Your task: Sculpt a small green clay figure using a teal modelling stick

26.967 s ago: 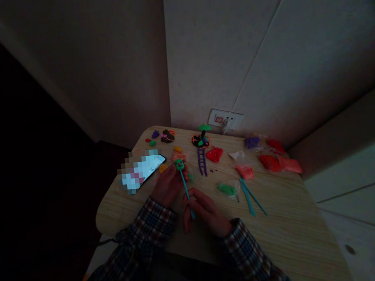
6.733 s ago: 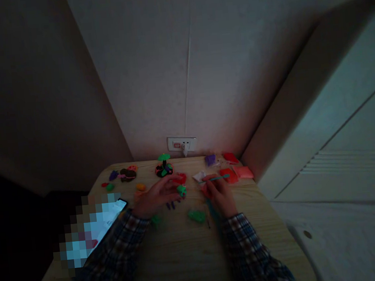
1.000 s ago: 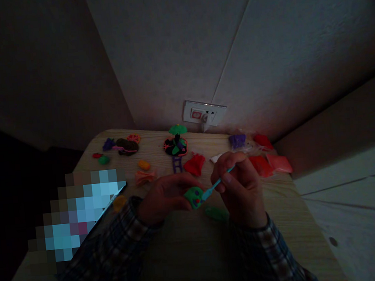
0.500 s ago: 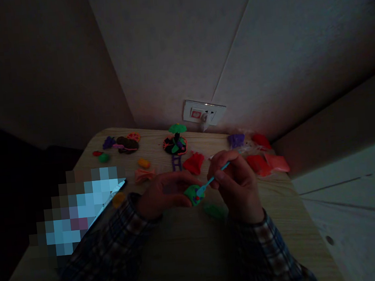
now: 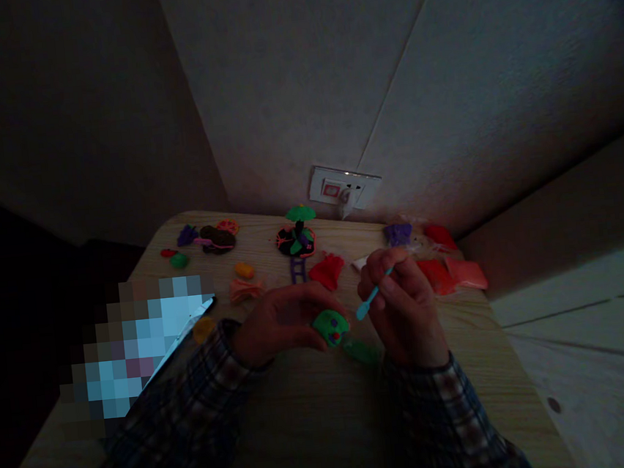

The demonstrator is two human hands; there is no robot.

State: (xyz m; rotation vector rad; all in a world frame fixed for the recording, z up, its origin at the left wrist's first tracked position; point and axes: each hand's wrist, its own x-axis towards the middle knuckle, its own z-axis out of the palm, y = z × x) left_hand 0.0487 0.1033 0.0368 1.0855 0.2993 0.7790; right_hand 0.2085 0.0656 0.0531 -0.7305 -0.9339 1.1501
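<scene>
Between its thumb and fingers my left hand [image 5: 281, 321] grips a small green clay piece [image 5: 327, 324], which bears purple spots and a red dot. My right hand [image 5: 404, 306] pinches a light blue clay modelling tool [image 5: 374, 296] with a flat, spoon-like tip. That tip is just right of the green piece, apart from it. Below and between the hands lies a green packet [image 5: 361, 350], partly dim. Behind them are a red clay lump [image 5: 326, 271] and a purple clay ladder [image 5: 298, 271], which leads to a black clay base with a green-topped tree [image 5: 297, 239].
A lit tablet-like screen [image 5: 152, 352], pixelated, stands at the left of the wooden table [image 5: 308, 425]. Brown clay [image 5: 218, 239], orange clay [image 5: 244, 271] and peach clay [image 5: 247, 289] lie at the back left. Bagged red clay [image 5: 434, 276] and purple clay [image 5: 399, 234] lie back right, near the wall socket [image 5: 343, 187].
The blue tool's tip has come off the green clay piece and moved to the right. My left hand still holds the piece, now more exposed. The whole view has shifted slightly.
</scene>
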